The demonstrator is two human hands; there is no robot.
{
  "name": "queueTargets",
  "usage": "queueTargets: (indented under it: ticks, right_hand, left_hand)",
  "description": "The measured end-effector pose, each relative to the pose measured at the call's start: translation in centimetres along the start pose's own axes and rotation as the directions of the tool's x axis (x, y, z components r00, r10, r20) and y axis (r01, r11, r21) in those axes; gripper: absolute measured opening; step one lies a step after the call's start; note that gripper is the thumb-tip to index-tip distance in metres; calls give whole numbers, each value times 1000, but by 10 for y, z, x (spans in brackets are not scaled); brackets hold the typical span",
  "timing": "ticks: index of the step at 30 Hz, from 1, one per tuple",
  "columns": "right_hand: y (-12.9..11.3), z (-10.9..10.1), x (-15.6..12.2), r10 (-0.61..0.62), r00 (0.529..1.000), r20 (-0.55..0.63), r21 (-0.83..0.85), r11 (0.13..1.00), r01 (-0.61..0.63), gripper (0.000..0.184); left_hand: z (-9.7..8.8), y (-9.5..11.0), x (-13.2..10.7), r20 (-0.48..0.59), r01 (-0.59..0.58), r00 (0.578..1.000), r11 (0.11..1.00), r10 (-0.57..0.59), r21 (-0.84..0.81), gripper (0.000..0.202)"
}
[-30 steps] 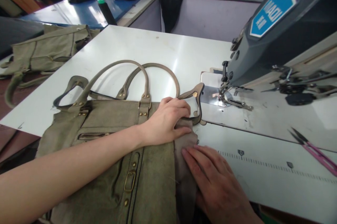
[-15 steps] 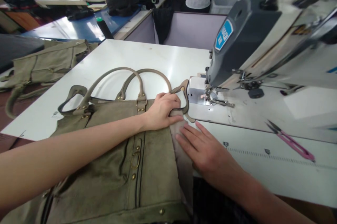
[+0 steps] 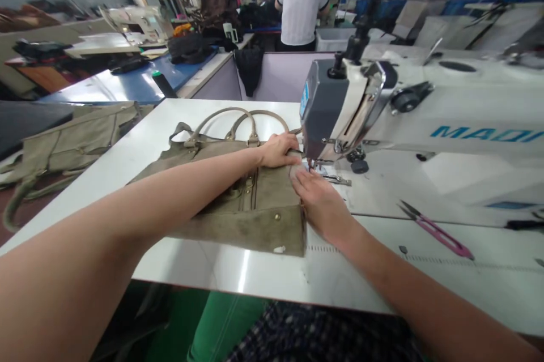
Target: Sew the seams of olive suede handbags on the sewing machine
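An olive suede handbag (image 3: 238,203) with two looped handles (image 3: 238,118) lies flat on the white sewing table (image 3: 221,271). My left hand (image 3: 278,150) is closed on the bag's upper right corner, right beside the needle area of the sewing machine (image 3: 340,107). My right hand (image 3: 318,200) lies flat with fingers stretched out on the bag's right edge, just in front of the presser foot (image 3: 329,176).
Pink thread snips (image 3: 437,230) lie on the table to the right. Another olive bag (image 3: 72,138) hangs off a surface at the left. A person in a white shirt (image 3: 301,5) stands at the back. A blue table (image 3: 123,84) holds a dark thread cone (image 3: 160,83).
The bag has slid forward and right, so its corner now sits by the needle. Both hands moved with it. My view has pulled back and risen, showing the whole machine.
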State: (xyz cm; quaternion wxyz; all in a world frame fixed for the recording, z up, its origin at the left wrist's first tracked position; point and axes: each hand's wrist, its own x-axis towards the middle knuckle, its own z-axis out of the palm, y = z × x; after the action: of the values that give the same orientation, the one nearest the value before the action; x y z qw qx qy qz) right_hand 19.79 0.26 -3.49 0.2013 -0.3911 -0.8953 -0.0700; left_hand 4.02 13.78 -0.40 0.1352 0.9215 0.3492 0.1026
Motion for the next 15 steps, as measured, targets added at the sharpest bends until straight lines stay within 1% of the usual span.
queueTargets:
  ticks: [3,7,10,13,15]
  right_hand:
    - [0,-8,-18,-27,999,-24,27,999,28,45]
    - [5,-14,-32,-76,994,-78,128,988,86,45]
    - [7,-16,-35,-93,991,-96,173,979,109,47]
    - [7,-18,-38,-85,991,-102,186,977,103,48]
    - [8,-17,-39,-60,993,-102,190,979,79,44]
  left_hand:
    - [6,13,-7,13,19,1000,1000,-19,19,25]
    - [16,32,-26,-64,126,990,992,-124,28,23]
    - [22,43,-35,-110,161,981,987,-159,11,19]
    - [25,48,-34,-135,170,976,985,-170,-11,17]
    - [27,46,-29,-142,172,974,985,-174,-25,17]
